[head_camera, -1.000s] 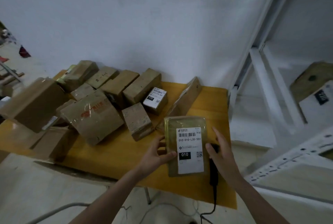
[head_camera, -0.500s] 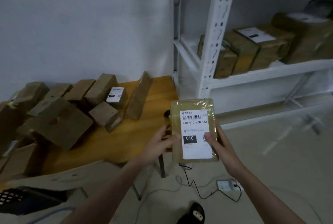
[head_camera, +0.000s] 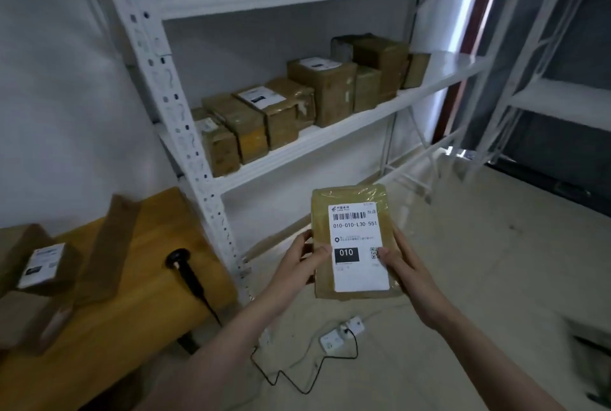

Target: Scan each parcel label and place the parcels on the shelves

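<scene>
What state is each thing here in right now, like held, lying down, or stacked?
Flat tape-wrapped brown parcel with white label: held in the air, label facing up.
Left hand: grips the parcel's left edge.
Right hand: grips its right edge.
Black handheld barcode scanner: lying unheld on the yellow wooden table.
Brown cardboard parcels: standing in a row on the white metal shelf.

- I see boxes crowding the middle shelf from its left end.
- Its right end lies bare.
- The white upright stands between table and shelf.
</scene>
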The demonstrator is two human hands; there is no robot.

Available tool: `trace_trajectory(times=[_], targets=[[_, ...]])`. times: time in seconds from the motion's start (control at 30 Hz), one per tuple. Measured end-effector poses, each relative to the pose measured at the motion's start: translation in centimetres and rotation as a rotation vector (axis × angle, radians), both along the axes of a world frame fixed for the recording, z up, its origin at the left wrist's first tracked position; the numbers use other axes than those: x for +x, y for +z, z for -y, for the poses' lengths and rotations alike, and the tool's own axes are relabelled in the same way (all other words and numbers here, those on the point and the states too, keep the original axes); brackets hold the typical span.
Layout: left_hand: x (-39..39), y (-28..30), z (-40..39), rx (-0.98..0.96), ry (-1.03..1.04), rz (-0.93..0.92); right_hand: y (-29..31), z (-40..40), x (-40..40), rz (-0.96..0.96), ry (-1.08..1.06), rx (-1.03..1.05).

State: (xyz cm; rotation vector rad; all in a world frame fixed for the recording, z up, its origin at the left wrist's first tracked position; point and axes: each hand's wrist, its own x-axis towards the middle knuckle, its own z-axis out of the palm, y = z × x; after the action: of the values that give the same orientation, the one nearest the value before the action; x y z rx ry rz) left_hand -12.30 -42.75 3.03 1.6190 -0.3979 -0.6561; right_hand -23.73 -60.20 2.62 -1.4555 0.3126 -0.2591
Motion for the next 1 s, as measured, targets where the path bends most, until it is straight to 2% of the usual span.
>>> trace_trajectory(times=[0.3,0.53,0.77,1.0], targets=[[-4.5,1.2,20.6,-0.095,-0.142,0.052,2.1,18.6,-6.7,-0.018,-0.17,-0.084],[-5.7,0.5,31.7,-0.114,-0.189,0.057,2.3,29.6,-8.6,-0.03,-0.26,-0.107],[-1.7,0.1,40.2,-0.097,-0.214,0.071,1.0,37.4,-5.3,-0.027,-0.291,-0.096],[7.6,0.7,49.6,-0.14,-0.208,0.061,2.0,46.5,3.4,-0.048,-0.242,-0.074]])
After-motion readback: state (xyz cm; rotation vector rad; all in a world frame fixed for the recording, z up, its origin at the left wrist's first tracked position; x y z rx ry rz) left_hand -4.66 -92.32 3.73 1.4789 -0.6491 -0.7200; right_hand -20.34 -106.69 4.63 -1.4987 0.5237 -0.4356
